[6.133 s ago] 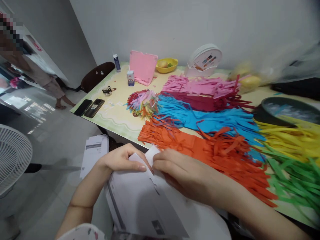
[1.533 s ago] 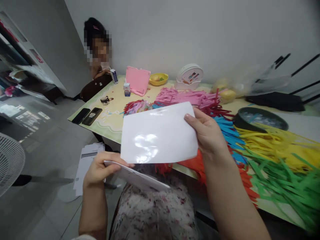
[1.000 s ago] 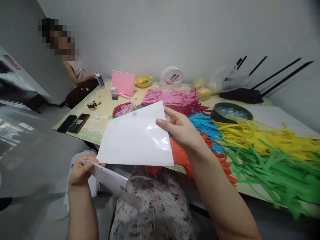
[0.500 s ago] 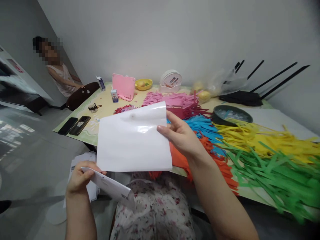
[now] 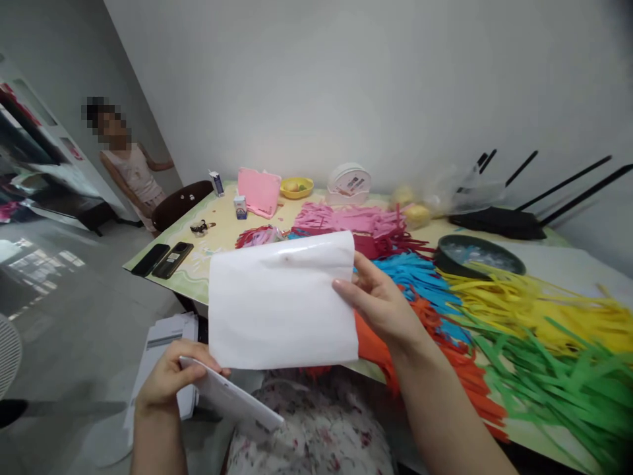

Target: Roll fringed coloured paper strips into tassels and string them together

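Observation:
My right hand [image 5: 380,307] grips the right edge of a glossy white sheet [image 5: 281,300], held upright over my lap in front of the table edge. Lower left, my left hand [image 5: 171,379] is closed on a white printed paper [image 5: 232,402] that slants down towards my floral-clothed lap. Behind the sheet lie piles of cut paper strips: orange [image 5: 445,356], blue [image 5: 415,280], pink [image 5: 341,218], yellow [image 5: 534,303] and green [image 5: 564,379].
The table [image 5: 217,231] carries two phones [image 5: 163,259], a pink case [image 5: 258,191], a yellow bowl [image 5: 297,187], a dark round tray [image 5: 475,256] and a multicoloured strip bundle [image 5: 260,235]. More papers [image 5: 163,343] lie on the floor left. A person [image 5: 131,175] stands beyond a dark chair [image 5: 180,200].
The white sheet has come away from the paper my left hand holds and is now raised in my right hand. The person at the far left has stepped back from the chair.

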A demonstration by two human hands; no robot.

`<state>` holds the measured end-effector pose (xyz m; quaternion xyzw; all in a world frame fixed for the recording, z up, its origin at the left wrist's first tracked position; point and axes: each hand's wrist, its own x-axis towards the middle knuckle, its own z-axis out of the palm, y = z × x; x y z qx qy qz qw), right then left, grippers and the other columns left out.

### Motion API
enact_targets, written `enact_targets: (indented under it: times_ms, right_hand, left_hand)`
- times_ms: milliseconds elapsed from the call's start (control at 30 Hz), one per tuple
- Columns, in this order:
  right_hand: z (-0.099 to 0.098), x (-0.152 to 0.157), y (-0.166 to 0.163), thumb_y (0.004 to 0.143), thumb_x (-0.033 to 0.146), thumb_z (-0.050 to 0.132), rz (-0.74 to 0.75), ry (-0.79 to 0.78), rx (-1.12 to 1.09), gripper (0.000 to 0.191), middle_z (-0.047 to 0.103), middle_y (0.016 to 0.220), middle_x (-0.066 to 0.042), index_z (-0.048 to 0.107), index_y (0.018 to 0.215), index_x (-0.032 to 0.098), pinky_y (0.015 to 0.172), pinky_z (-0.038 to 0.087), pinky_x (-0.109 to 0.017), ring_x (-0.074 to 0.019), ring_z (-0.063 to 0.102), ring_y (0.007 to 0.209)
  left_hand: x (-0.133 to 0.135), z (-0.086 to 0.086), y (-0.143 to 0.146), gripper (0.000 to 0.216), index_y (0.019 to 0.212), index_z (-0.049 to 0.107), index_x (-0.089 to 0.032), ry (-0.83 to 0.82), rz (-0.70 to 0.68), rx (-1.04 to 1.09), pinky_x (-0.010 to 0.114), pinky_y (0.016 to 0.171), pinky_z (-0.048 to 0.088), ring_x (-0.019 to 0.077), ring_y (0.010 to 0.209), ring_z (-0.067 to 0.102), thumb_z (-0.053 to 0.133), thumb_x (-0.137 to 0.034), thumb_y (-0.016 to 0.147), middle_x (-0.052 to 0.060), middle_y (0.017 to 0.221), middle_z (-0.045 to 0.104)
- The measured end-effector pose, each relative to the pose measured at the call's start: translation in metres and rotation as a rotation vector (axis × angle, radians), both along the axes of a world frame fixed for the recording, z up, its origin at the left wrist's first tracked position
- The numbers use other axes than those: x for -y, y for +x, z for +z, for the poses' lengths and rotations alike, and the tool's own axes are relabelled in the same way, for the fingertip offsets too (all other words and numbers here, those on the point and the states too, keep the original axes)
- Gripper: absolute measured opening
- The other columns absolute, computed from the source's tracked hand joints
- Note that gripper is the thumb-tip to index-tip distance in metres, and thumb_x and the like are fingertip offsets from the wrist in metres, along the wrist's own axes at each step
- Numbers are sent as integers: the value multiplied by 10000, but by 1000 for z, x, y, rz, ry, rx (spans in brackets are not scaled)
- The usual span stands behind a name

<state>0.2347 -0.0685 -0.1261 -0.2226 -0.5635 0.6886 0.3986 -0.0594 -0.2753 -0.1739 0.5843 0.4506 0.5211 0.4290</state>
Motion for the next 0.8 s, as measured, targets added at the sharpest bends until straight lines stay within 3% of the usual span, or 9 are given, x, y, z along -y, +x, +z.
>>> enact_targets:
  times_ms: [100, 233, 333, 433, 533, 633, 733, 800]
  right_hand:
    - [-9, -3, 5, 803, 405, 764, -9, 48, 15, 433, 770, 1025, -41, 653, 1202, 279, 681, 582, -266, -186, 732, 786]
    - [-21, -6, 14, 819, 396, 751, -28, 107, 58, 385, 756, 1105, -54, 684, 1178, 275, 725, 591, -261, -199, 732, 876]
    - [-25, -5, 21, 814, 397, 752, -3, 175, 126, 393, 762, 1093, -64, 702, 1182, 270, 740, 608, -281, -215, 735, 886]
    - [-27, -3, 27, 833, 405, 725, 41, 251, 200, 356, 772, 1064, -80, 730, 1157, 257, 760, 621, -314, -237, 739, 895]
    - [-28, 1, 32, 839, 421, 712, 50, 323, 249, 350, 768, 1084, -96, 749, 1136, 240, 809, 620, -357, -266, 733, 952]
    - [-29, 6, 33, 825, 435, 724, -3, 379, 232, 351, 770, 1076, -91, 760, 1113, 237, 828, 613, -346, -268, 726, 979]
    - [-30, 14, 32, 852, 408, 705, -108, 385, 180, 336, 770, 1058, -54, 729, 1159, 275, 771, 613, -285, -223, 733, 908]
    - [-29, 19, 31, 880, 363, 684, -149, 383, 157, 391, 743, 1152, -30, 659, 1267, 315, 815, 601, -269, -200, 720, 966]
  left_hand:
    - [-1, 4, 3, 282, 862, 819, -174, 15, 12, -71, 280, 728, 576, 231, 802, 740, 690, -424, 854, 133, 901, 788]
    - [-4, 4, 1, 343, 827, 820, -151, -17, 68, -137, 407, 1017, 496, 316, 1130, 660, 702, -473, 829, 166, 1320, 652]
    - [-8, 10, 0, 356, 869, 818, -145, -39, 102, -97, 460, 1048, 471, 348, 1188, 627, 686, -475, 838, 166, 1425, 566]
    - [-12, 24, 7, 319, 889, 821, -167, -11, 142, -155, 440, 1011, 501, 334, 1156, 647, 675, -449, 853, 157, 1384, 605]
    - [-15, 38, 20, 246, 904, 823, -198, 67, 214, -303, 333, 893, 553, 264, 1008, 706, 663, -384, 878, 129, 1150, 738]
    - [-15, 44, 33, 179, 939, 817, -211, 161, 265, -454, 240, 782, 558, 199, 863, 727, 656, -272, 890, 94, 939, 782]
    - [-14, 45, 40, 205, 1007, 799, -223, 250, 249, -578, 179, 747, 543, 154, 823, 728, 650, -161, 881, 68, 910, 786]
    - [-13, 46, 42, 241, 1036, 785, -229, 288, 233, -638, 163, 761, 537, 140, 840, 730, 645, -118, 874, 58, 939, 786]
